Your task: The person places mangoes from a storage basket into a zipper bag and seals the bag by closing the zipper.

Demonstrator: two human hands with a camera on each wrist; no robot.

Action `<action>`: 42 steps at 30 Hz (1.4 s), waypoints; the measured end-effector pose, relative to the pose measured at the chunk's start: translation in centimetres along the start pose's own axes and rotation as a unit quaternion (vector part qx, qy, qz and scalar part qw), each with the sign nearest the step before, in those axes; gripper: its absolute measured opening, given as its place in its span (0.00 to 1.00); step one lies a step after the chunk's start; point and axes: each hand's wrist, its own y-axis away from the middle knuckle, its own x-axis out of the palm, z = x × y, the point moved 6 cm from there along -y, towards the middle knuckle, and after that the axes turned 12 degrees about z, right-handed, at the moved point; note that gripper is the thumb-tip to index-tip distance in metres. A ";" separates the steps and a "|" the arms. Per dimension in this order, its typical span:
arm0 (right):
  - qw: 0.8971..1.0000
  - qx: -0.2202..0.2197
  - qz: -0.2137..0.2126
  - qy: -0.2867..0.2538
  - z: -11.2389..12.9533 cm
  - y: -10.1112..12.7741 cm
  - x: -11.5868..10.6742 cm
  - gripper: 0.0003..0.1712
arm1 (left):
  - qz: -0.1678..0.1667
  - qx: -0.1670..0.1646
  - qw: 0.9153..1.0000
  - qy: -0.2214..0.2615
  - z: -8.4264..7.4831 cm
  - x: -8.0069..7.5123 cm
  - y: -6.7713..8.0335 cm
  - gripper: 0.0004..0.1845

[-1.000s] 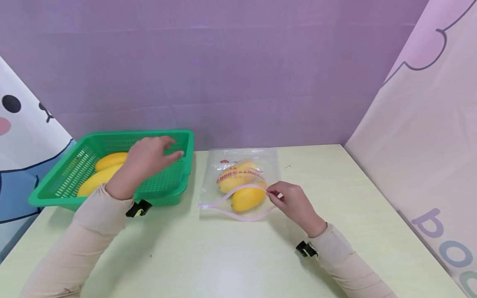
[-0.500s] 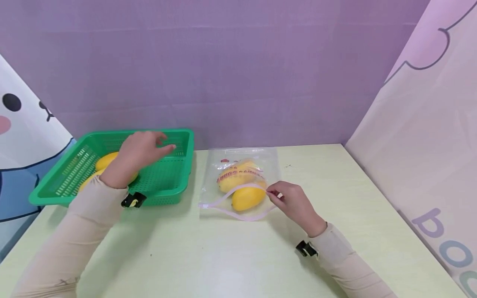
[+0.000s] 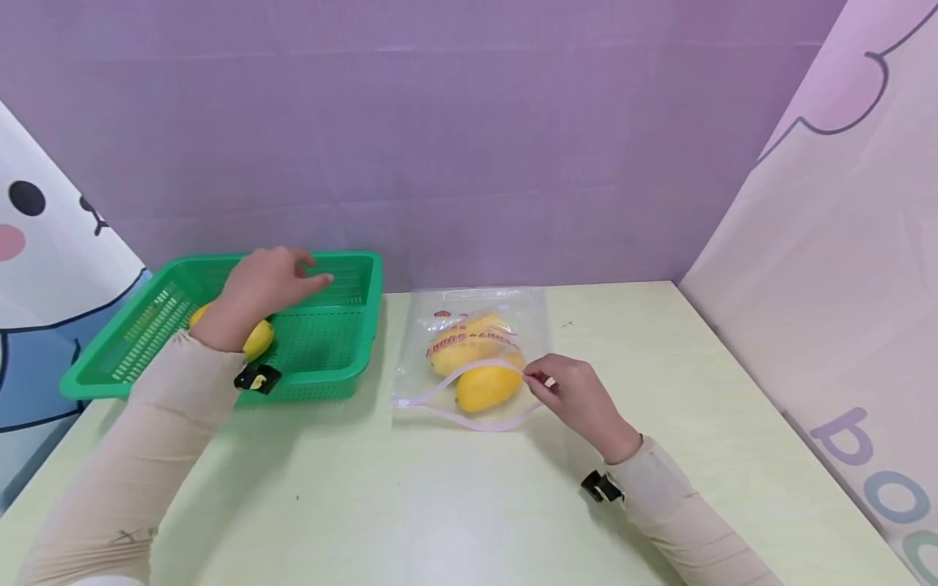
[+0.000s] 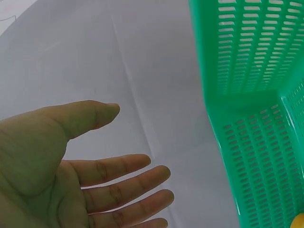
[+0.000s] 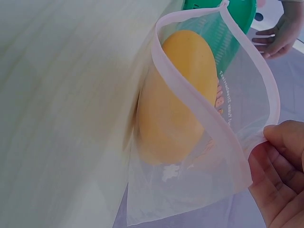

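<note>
My left hand [image 3: 264, 289] hovers over the green plastic basket [image 3: 344, 377], fingers spread and holding nothing; in the left wrist view the palm [image 4: 28, 156] shows bare beside the basket's wall. Below that wrist a yellow mango [image 3: 260, 340] lies in the basket, and my forearm hides part of the basket's contents. With thumb and fingertips my right hand [image 3: 579, 399] pinches the right end of the pink zip strip on a clear zip bag [image 3: 414, 325]. The bag lies with its mouth parted. Inside are two mangoes, the front one [image 3: 487, 387] near the opening.
The pale table [image 3: 440, 505] ends at a purple cloth backdrop [image 3: 469, 163]. Printed cloth panels [image 3: 828, 268] flank it on both sides. The basket stands at the back left, a short gap from the bag.
My left hand has drifted left and farther back over the basket, uncovering more of the mango below the wrist. The right hand keeps its pinch on the bag, which stays put.
</note>
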 end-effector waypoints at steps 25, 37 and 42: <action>1.000 -0.002 -0.005 -0.002 -0.1 0.0 0.1 0.04 | 0.016 -0.029 0.999 0.010 4.3 -0.1 -0.9 0.38; 1.000 -0.005 -0.001 0.001 -0.3 0.1 0.2 0.04 | 0.036 -0.042 0.998 0.025 6.1 -0.2 -1.3 0.40; 1.000 -0.006 -0.002 0.001 -0.3 0.1 0.2 0.04 | 0.042 -0.045 0.998 0.031 6.9 -0.2 -1.4 0.40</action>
